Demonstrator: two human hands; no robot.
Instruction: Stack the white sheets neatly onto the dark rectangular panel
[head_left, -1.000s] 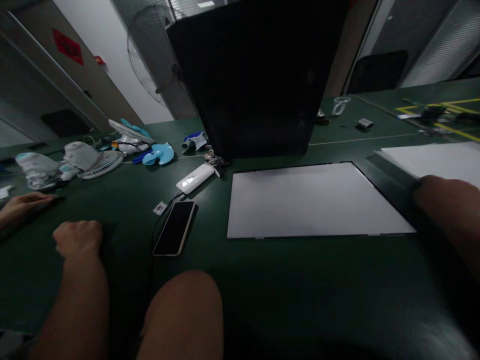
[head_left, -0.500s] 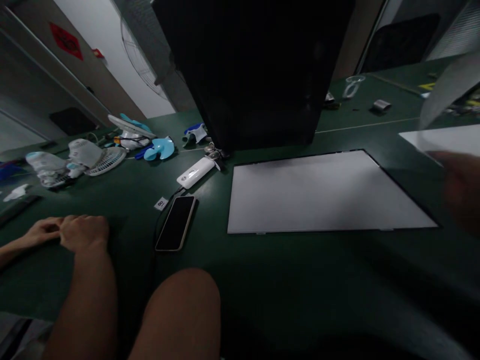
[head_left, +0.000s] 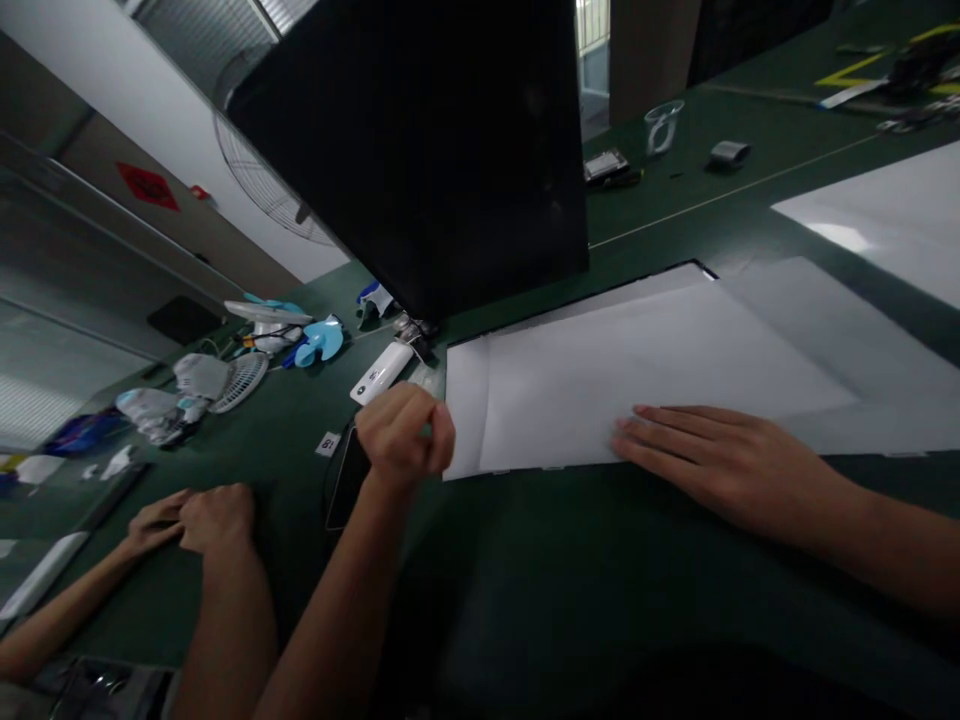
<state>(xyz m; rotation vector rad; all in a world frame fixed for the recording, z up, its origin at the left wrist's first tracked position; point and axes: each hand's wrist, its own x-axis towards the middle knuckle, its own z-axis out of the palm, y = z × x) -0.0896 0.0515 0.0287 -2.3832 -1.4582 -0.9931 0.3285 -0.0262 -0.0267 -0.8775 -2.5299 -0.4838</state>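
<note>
Right hand: fingers extended flat, resting on the sheet. The sheet lies beneath these fingertips, over the panel. Left hand: fingers clenched near the panel; any contents cannot be determined.

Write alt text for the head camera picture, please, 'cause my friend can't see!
A person's right hand rests flat on a white sheet over a dark-edged white panel on a green table. Their curled left hand is by the panel's left edge, partly hiding a phone. Behind stands a big black board; another person's hands are at the left.
</note>
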